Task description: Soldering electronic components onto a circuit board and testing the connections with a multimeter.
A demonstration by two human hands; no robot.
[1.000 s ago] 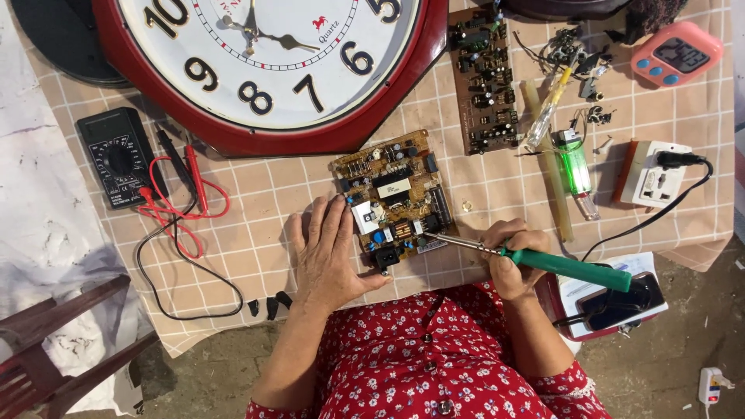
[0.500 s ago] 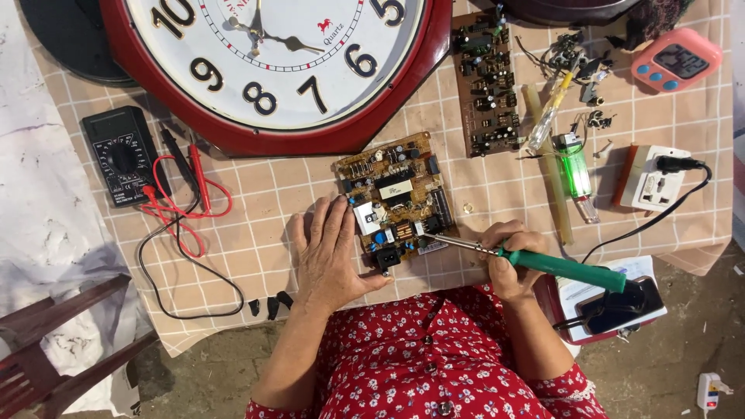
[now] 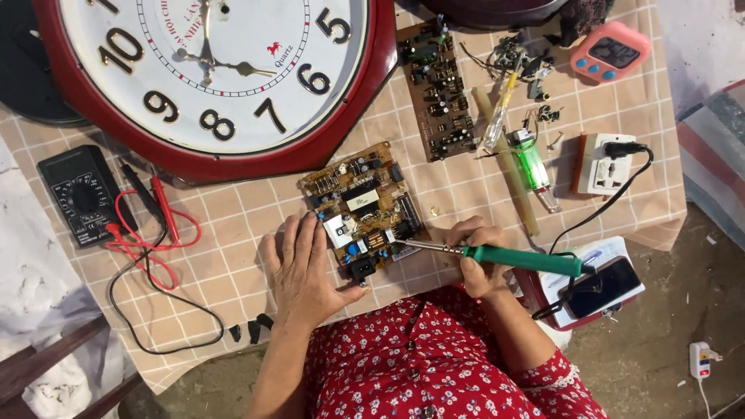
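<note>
Here, I see soldering at the board, mid-frame on the checked cloth.

My left hand lies flat and unclenched against the board's left edge, grasping nothing. My right hand is clenched round the green iron, its tip on the board's lower right corner. Upper left sits a red clock; a meter lies far left.

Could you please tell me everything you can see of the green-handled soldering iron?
The soldering iron has a green, plastic-looking handle and a thin metal shaft. It lies nearly level, tip pointing left, over the table's near edge. The right hand grips the handle's front end; the tip rests at the lower right edge of the yellow circuit board, which the left hand steadies. A dark cord leaves the handle's rear.
</note>
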